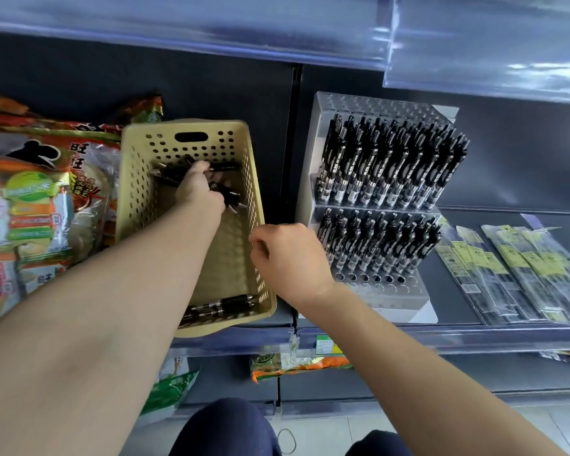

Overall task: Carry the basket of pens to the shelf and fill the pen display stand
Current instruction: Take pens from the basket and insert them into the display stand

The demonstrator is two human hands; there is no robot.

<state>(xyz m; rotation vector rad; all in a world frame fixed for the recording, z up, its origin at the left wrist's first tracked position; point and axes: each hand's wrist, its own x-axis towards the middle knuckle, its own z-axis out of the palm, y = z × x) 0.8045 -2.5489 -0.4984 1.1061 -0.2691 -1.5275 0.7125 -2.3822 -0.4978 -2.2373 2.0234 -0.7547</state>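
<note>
Lower centre: right hand (288,255) is held just right of the basket (135,205), fingers curled in, nothing seen in them. The basket is set on the shelf, centre left. Loose pens (224,304) lie at its near end. Centre: left hand (198,189) is closed round a bunch of black pens (226,167) at the far end. Right of centre: pen display stand (375,106), rows filled, open holes along the front.

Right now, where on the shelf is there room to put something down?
Bare shelf shows in the strip between the pen stand and the packets. The basket floor is bare between its two heaps of pens. Crowded: snack bags left of the basket, and the gap between basket and stand, where the right hand hovers.
</note>
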